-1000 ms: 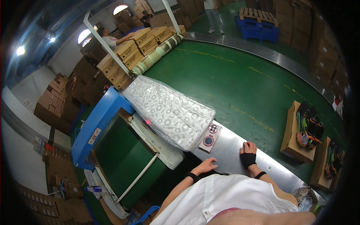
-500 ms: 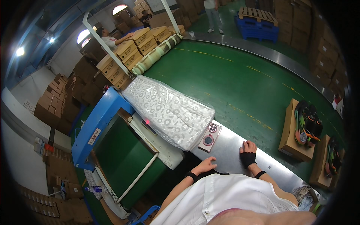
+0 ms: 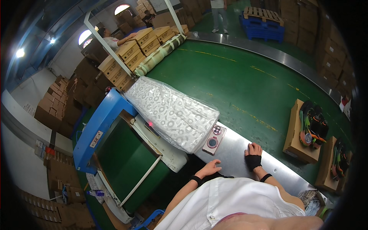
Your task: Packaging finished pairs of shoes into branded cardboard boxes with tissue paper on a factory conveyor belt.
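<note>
My left hand rests flat on the near edge of the steel table rim, fingers slightly apart, holding nothing. My right hand, in a black wrist wrap, lies palm down on the same steel surface, fingers spread, empty. A pink phone lies just beyond my left hand. It leans against a wrapped white bundle with a ring pattern. Open cardboard boxes holding colourful shoes ride the green conveyor belt to my right.
A blue-framed machine with a green belt stands at my left. Stacked cardboard boxes and a rolled bundle sit at the belt's far end, where a person leans. A blue pallet and another person are far back.
The shoe boxes have drifted slightly along the belt. My hands stay on the steel rim.
</note>
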Demonstrator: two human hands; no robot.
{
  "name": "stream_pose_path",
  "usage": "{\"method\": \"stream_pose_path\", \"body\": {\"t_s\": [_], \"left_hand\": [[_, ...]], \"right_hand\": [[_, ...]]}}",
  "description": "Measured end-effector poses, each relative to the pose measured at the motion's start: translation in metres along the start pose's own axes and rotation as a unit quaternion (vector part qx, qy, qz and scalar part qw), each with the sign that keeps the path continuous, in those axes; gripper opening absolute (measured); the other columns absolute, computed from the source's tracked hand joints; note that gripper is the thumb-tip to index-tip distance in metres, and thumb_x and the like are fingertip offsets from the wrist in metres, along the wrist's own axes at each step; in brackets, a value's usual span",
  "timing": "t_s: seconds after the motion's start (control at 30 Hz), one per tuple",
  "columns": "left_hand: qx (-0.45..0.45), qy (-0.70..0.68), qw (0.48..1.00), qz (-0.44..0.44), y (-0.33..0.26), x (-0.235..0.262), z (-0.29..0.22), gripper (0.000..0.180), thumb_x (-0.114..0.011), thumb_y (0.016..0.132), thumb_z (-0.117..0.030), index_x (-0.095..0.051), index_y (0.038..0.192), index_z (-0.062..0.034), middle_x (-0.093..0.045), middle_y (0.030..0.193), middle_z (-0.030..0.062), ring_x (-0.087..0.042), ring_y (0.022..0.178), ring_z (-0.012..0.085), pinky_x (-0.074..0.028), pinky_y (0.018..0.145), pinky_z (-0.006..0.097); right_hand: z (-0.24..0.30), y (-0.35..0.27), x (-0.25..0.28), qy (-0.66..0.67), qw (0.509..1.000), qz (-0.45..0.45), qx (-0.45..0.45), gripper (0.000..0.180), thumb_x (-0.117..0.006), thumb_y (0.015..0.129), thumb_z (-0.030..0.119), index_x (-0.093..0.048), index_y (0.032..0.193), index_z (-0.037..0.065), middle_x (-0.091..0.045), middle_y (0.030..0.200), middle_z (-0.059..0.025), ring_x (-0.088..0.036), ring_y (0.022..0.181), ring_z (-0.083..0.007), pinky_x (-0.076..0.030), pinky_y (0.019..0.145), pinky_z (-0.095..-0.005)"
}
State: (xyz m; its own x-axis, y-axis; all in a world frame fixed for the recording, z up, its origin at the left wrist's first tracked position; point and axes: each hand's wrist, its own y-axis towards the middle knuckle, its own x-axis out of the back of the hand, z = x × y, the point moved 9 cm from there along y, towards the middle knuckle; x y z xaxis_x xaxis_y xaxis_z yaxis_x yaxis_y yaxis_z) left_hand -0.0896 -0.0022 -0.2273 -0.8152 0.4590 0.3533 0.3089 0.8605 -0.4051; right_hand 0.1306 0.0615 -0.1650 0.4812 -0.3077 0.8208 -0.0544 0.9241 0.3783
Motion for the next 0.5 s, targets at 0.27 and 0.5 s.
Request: {"method": "stream_pose_path", "body": {"t_s": [0.27,0.5], "left_hand": [[-0.002,-0.006,1.000,-0.005,-0.0024,0.0010,-0.0046,0.048,-0.061,0.071,-0.024,-0.045,0.112,-0.0039,-0.049,0.072,0.0072,-0.046,0.061,0.0141,-0.040,0.057,0.026],[0.001,-0.013,1.000,-0.005,-0.0018,0.0000,-0.0024,0.050,-0.061,0.071,-0.023,-0.043,0.114,-0.0039,-0.049,0.071,0.0067,-0.045,0.061,0.0138,-0.040,0.057,0.026]], "right_hand": [[0.0024,-0.0004,0.0039,-0.005,1.000,-0.007,0.008,0.035,-0.058,0.064,0.017,-0.054,0.096,0.003,-0.047,0.099,-0.0116,-0.042,0.097,-0.0288,-0.032,0.086,-0.0406],[0.0003,-0.0008,0.0018,-0.005,1.000,0.006,-0.002,0.036,-0.059,0.064,0.018,-0.053,0.097,0.003,-0.046,0.100,-0.0113,-0.042,0.098,-0.0285,-0.031,0.087,-0.0403]]}}
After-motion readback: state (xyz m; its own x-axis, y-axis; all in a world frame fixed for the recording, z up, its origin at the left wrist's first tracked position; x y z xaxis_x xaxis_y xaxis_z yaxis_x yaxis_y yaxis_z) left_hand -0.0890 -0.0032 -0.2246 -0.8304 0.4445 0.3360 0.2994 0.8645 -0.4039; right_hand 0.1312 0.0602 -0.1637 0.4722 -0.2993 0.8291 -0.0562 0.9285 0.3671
